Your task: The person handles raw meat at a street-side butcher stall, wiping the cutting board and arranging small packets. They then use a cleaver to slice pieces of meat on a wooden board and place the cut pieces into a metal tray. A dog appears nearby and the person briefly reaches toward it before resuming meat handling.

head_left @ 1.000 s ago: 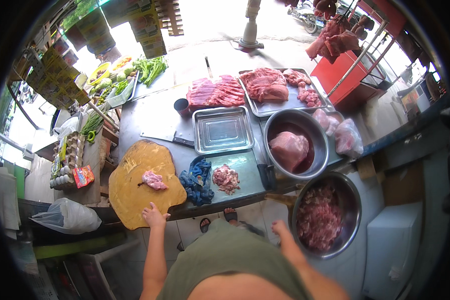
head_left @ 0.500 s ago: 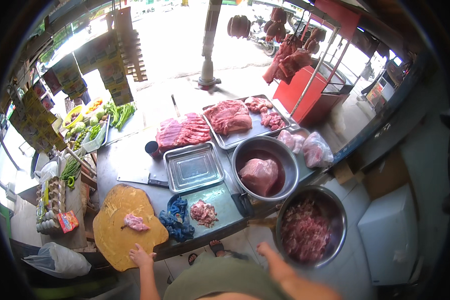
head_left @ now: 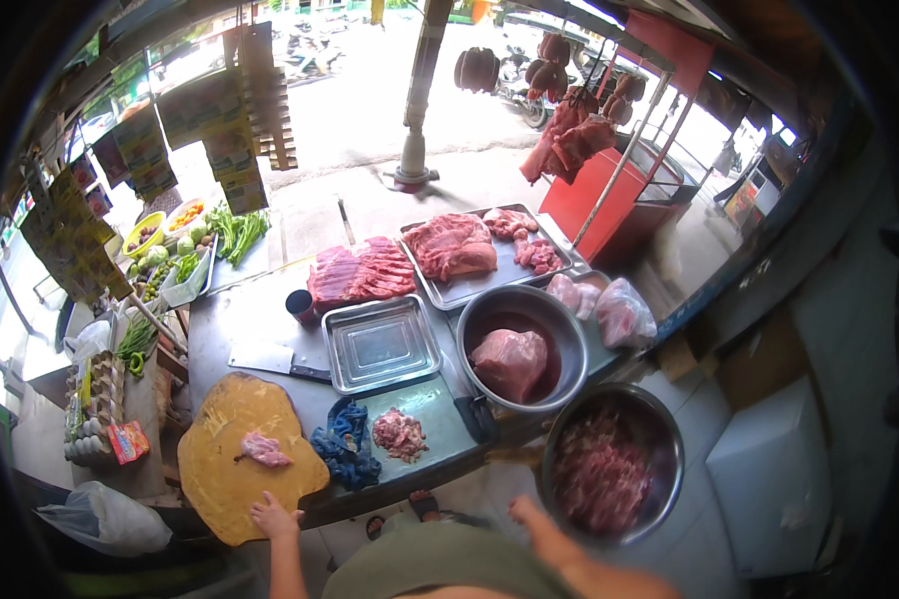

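My left hand [head_left: 274, 516] rests with fingers spread at the lower edge of a round wooden chopping board [head_left: 242, 409], below a small piece of pale pink meat [head_left: 266, 449]. My right hand [head_left: 522, 511] hangs with loosely curled fingers just left of a steel bowl of chopped meat [head_left: 609, 469], nothing visible in it. A cleaver [head_left: 261, 357] lies above the board. Beside it are a crumpled blue cloth [head_left: 346, 439], minced meat [head_left: 400, 435] on a greenish board and a black-handled knife [head_left: 474, 419], its blade partly hidden by a basin holding a large meat lump [head_left: 509, 364].
An empty tray [head_left: 381, 343], pork ribs [head_left: 360, 272], a meat tray [head_left: 449, 255] and bagged meat [head_left: 624, 309] cover the counter. Vegetables [head_left: 235, 235] and eggs [head_left: 88, 439] sit left. Hanging meat [head_left: 569, 140], a post [head_left: 415, 130] and a white box [head_left: 769, 479] surround it.
The view has tilted up and turned, so the counter appears farther left and more of the street shows. My left hand stays on the board's edge; my right hand stays low beside the bowl.
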`<state>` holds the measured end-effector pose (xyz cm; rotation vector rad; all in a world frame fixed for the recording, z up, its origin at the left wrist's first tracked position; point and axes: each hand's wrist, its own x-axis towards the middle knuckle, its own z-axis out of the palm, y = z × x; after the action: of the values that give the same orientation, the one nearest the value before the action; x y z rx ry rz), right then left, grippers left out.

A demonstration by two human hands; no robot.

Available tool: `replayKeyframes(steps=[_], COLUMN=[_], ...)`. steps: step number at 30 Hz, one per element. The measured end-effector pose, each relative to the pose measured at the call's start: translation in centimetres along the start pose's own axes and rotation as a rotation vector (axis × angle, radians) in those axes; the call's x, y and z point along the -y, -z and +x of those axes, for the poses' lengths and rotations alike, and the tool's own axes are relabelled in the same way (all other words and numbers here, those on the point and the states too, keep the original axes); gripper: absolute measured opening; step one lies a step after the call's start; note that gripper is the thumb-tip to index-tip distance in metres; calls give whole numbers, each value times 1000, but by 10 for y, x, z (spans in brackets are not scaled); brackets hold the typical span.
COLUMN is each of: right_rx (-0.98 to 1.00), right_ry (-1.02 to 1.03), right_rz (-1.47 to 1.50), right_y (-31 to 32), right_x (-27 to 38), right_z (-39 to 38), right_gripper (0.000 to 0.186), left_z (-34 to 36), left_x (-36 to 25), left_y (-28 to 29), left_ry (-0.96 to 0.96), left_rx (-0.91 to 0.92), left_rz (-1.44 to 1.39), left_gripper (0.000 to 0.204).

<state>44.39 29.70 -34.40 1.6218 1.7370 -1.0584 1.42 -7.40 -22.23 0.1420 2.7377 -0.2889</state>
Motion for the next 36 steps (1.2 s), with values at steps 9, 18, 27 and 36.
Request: replayKeyframes(steps=[9, 18, 27, 36], right_rx=[57, -19, 11, 20], right_ry=[-2, 133, -23, 59], right_rz=[-171, -269, -43, -131], right_y=[-8, 8, 10, 17], right_x=[-9, 4, 5, 15], right_z=[24, 13, -1, 1], right_gripper=[36, 33, 32, 35], left_z=[-2, -5, -8, -9], left_x=[-3, -1, -1, -1], left_y=[6, 4, 1, 4], left_ry=[22, 6, 5, 9], left_rx=[35, -10, -35, -2], left_rz=[-70, -94, -97, -130], left_gripper=[110, 108, 107, 107])
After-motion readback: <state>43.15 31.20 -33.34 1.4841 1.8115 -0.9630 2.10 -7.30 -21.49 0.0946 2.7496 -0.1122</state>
